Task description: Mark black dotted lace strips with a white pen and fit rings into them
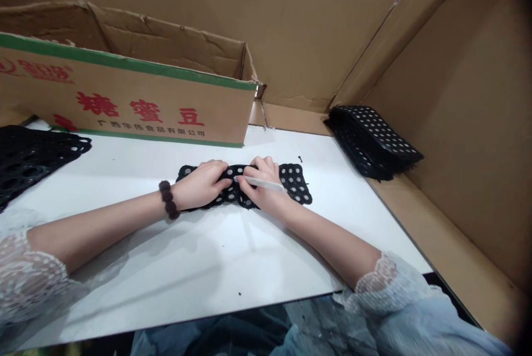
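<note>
Head view: two bare hands at work close together over a dotted strip.
Right fingers: the right hand (266, 189) is clamped on a pale stick (268, 184), thumb and forefinger near its tip, the shaft slanting back across the hand.
Left fingers: the left hand (201, 183) is bent over the strip, its thumb lying on top and pointing at the stick's tip; whether they pinch the strip, I cannot tell.
Strip: black with pale dots (295, 181), beneath both sets of fingers, its ends showing on either side, its middle partly hidden.
Band: dark and beaded (168, 200), on the wrist behind the left fingers.
Scrap: a small black bit (300, 159), beyond and right of the right fingers.
Surface: white (187, 273), all around the fingers.
Box: open cardboard with green edges and red lettering (166, 87), beyond and left of the fingers.
Mesh: black, holed (37, 159), far to the left of the left fingers.
Stack: black dotted pieces (376, 129), well right of and beyond the right fingers.
Walls: brown cardboard (307, 24), beyond everything.
</note>
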A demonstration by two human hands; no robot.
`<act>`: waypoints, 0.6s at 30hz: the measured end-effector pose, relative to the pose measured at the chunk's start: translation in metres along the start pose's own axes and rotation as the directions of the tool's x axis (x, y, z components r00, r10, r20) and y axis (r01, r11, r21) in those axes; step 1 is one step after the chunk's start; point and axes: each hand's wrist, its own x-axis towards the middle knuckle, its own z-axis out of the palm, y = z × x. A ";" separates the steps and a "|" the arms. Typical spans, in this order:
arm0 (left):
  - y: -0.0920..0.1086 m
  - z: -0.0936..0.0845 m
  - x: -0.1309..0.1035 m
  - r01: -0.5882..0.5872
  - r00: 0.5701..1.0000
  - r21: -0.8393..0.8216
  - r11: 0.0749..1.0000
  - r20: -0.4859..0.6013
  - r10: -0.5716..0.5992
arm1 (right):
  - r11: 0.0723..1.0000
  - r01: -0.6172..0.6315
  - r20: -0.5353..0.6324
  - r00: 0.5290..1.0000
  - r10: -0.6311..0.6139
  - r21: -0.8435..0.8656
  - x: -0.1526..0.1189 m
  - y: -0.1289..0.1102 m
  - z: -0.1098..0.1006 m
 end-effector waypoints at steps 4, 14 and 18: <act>0.001 -0.001 -0.003 -0.029 1.000 0.011 1.000 0.003 0.029 | 0.995 -0.043 -0.005 0.999 0.042 -0.089 0.007 -0.002 0.007; -0.006 -0.010 0.000 -0.127 0.992 0.073 0.989 0.010 0.126 | 0.962 -0.081 0.054 0.996 0.069 0.261 0.001 0.010 -0.016; -0.006 -0.015 0.002 -0.125 0.988 -0.029 0.992 0.087 0.127 | 0.939 0.036 -0.070 0.997 -0.013 0.343 -0.007 0.007 -0.023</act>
